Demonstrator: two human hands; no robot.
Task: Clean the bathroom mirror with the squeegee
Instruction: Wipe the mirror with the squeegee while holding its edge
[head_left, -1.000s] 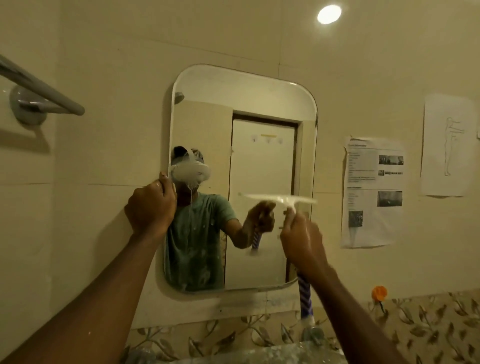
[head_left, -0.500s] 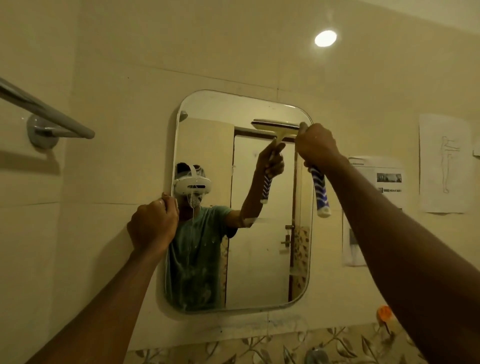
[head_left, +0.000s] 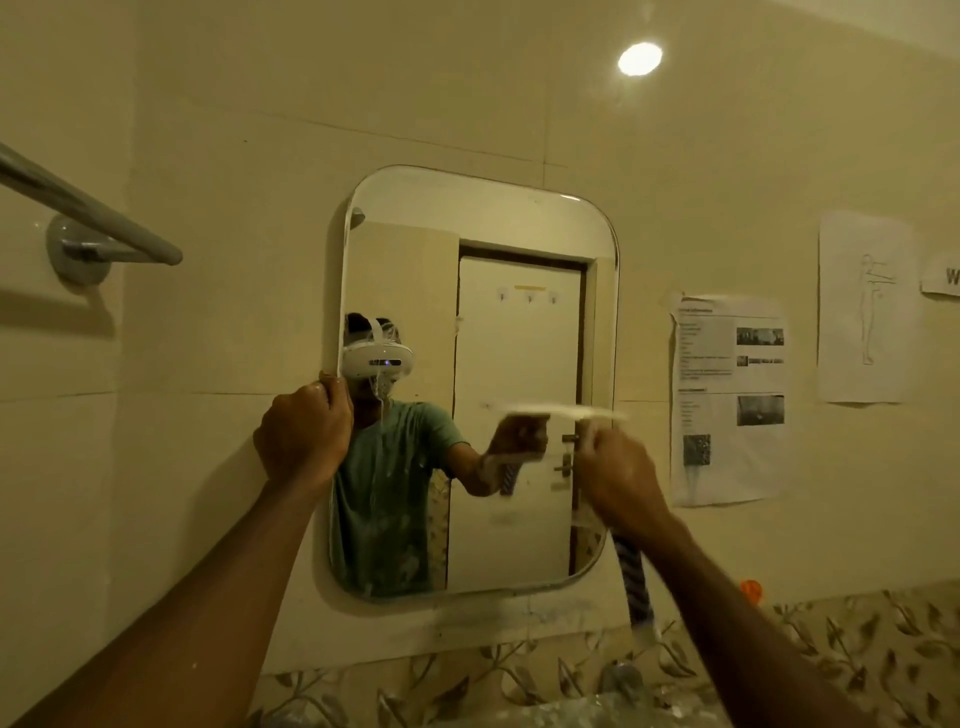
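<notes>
Left hand grips mirror edge; right hand holds squeegee.

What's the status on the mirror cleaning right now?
Left grip holds left edge of mirror. Right grip holds squeegee, blade blurred at mid-height, right side. White drips on left glass; nothing blocking the blade.
</notes>
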